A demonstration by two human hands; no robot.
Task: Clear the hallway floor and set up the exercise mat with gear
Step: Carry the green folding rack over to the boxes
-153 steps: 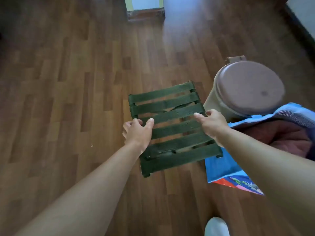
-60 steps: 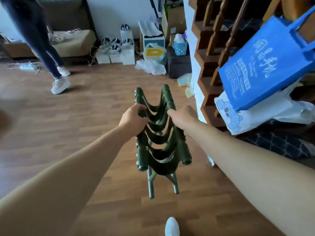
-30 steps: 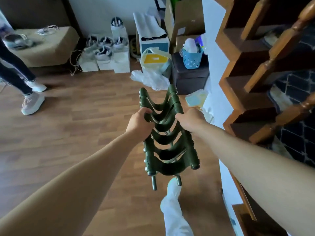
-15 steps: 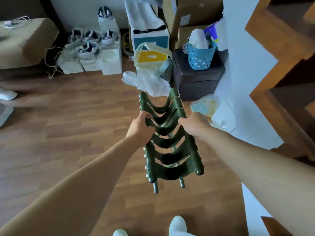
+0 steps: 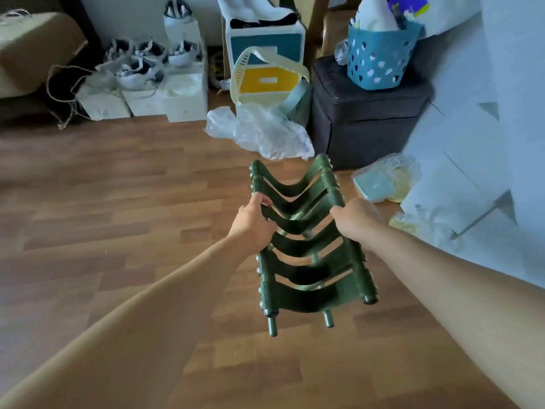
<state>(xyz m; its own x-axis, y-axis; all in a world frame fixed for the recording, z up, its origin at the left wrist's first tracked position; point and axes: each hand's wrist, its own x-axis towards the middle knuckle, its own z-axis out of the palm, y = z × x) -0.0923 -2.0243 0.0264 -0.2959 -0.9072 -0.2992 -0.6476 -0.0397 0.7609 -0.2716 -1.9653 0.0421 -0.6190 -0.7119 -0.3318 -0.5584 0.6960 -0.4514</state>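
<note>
A dark green folding stool (image 5: 309, 276) with several sagging webbing straps hangs half folded above the wood floor (image 5: 118, 231). My left hand (image 5: 253, 224) grips its left rail. My right hand (image 5: 355, 216) grips its right rail. Two metal leg ends poke out at the near end of the stool. No exercise mat is in view.
Ahead lie a clear plastic bag (image 5: 259, 131), a yellow bag (image 5: 269, 79), a dark ottoman (image 5: 368, 119) carrying a blue basket (image 5: 380, 54), and white boxes (image 5: 141, 95) with shoes. A bagged pack (image 5: 383, 181) lies by the white wall (image 5: 472, 172) on the right.
I have carried the stool closer to the clutter by the wall. The stool, flat and open five seconds ago, is now half folded. The person at left has left the view.
</note>
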